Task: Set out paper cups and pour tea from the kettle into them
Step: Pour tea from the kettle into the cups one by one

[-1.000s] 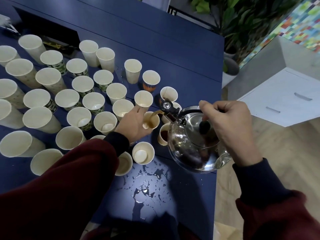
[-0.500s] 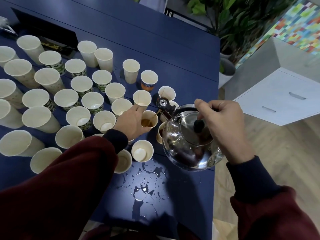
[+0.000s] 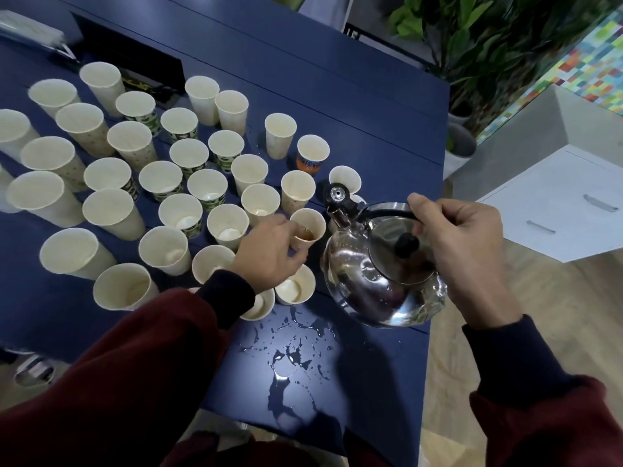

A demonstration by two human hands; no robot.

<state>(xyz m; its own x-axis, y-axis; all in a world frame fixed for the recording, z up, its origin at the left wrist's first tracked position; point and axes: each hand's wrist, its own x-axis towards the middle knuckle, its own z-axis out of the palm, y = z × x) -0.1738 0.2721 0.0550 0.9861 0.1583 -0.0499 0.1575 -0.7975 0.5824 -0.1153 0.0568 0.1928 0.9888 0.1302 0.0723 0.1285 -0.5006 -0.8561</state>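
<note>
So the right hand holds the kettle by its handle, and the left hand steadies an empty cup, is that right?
Not quite. The cup in the left hand is not empty: the head view shows brown tea in its bottom. The rest is right: the right hand holds the kettle by its handle.

We take this for an office lounge or reception area, not a home kitchen. We stand at a long navy table (image 3: 337,106) crowded with dozens of paper cups (image 3: 114,210), enough for a group. Beyond its far right corner we see big potted plants (image 3: 488,38), a wall (image 3: 593,72) of small coloured tiles, a white cabinet (image 3: 546,203) with metal drawer handles, and a pale wood floor (image 3: 556,315).
</note>
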